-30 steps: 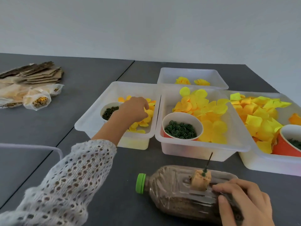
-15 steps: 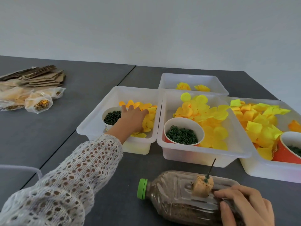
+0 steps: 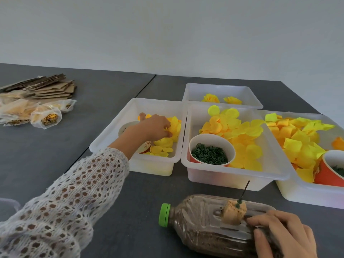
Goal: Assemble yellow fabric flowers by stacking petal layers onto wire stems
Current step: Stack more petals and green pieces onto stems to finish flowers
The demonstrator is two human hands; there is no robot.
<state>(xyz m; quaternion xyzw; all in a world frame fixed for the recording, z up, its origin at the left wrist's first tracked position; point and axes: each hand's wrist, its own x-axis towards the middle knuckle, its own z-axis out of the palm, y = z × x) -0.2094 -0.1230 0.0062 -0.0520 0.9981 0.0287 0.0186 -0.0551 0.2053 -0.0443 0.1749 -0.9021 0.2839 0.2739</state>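
Pinching soft round yellow petals (image 3: 172, 127) — left hand (image 3: 154, 127) in translucent bin (image 3: 111, 138).

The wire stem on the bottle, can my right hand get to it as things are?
Probably yes. The right hand rests on the bottle just beside the foam block, and the wire stem stands uncovered above it.

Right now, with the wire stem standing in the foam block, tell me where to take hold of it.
Pinch the bare upper part of the wire stem from above: it stands nearly upright, leaning slightly right. Its foot is sunk in the foam block, and the right hand crowds the bottle below.
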